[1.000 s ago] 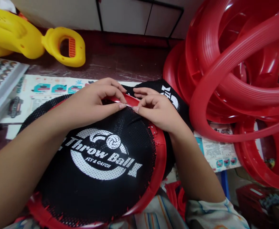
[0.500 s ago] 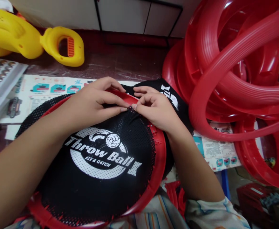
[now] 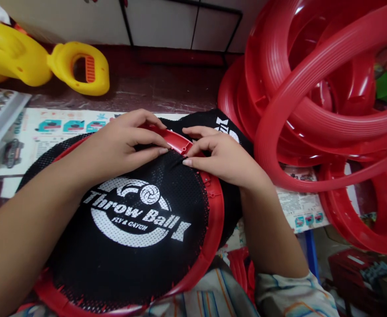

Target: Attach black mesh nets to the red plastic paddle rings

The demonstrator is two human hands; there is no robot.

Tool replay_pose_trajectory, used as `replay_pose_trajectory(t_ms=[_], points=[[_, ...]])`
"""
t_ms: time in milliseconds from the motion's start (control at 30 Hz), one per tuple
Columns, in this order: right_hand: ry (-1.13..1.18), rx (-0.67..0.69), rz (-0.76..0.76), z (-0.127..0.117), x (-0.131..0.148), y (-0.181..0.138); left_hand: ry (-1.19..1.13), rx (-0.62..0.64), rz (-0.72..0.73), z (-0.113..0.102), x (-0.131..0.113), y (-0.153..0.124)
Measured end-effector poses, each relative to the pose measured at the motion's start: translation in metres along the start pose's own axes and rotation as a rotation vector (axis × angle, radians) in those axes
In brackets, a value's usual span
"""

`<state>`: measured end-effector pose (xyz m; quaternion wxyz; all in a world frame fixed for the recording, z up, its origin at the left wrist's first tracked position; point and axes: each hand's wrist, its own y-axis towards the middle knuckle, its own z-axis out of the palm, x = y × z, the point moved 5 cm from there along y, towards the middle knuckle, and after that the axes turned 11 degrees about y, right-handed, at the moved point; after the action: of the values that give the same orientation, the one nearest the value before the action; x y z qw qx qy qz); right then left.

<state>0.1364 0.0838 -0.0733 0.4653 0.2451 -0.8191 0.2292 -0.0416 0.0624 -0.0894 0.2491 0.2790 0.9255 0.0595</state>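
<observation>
A round red plastic ring point(image 3: 216, 220) rests tilted towards my body, with a black mesh net point(image 3: 154, 264) printed "Throw Ball" stretched across it. Small red pegs poke through the net's edge along the lower and right rim. My left hand point(image 3: 127, 138) grips the far rim, fingers over the ring and thumb on the net's edge. Just right of it, my right hand point(image 3: 220, 154) has its thumb and index finger at the net's edge, with the mesh creased beside them. Between the hands a bare stretch of red rim shows. The undersides of both hands' fingers are hidden.
Large red rings point(image 3: 279, 132) are piled at the right. A second black printed net point(image 3: 210, 119) lies behind the ring. Yellow plastic toys point(image 3: 99, 72) and a white tray of round shiny pieces point(image 3: 5, 114) are at the left. Printed sheets point(image 3: 44, 141) cover the table.
My right thumb has moved down and away from the left fingertips, opening a gap where more red rim shows. The whole view has shifted slightly.
</observation>
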Motion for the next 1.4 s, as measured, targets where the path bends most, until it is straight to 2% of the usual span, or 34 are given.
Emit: replay_pose_trajectory(t_ms=[167,400,600,767,900,1000,1267,1400], points=[[0.031,-0.041,-0.028,0.001,0.0,0.001,0.024,0.01,-0.012,-0.002,-0.002,0.0],[0.083,0.039,-0.04,-0.004,0.005,-0.003,0.025,0.024,0.0,-0.002,-0.002,0.001],[0.017,0.031,0.026,-0.004,0.003,-0.004,0.028,-0.008,0.035,-0.001,0.0,-0.001],[-0.009,0.043,0.034,-0.003,0.001,-0.003,0.229,0.003,0.06,-0.006,-0.013,-0.004],[0.012,0.049,0.055,-0.004,-0.001,-0.002,0.28,-0.024,0.139,-0.011,-0.028,-0.006],[0.018,0.064,0.069,-0.004,-0.002,-0.002,0.298,-0.004,0.212,-0.007,-0.035,-0.008],[0.018,0.097,0.049,-0.002,0.0,-0.003,0.267,0.006,0.257,0.001,-0.037,-0.009],[0.01,0.105,0.049,-0.002,0.0,-0.003,0.334,0.019,0.257,0.001,-0.038,-0.008]])
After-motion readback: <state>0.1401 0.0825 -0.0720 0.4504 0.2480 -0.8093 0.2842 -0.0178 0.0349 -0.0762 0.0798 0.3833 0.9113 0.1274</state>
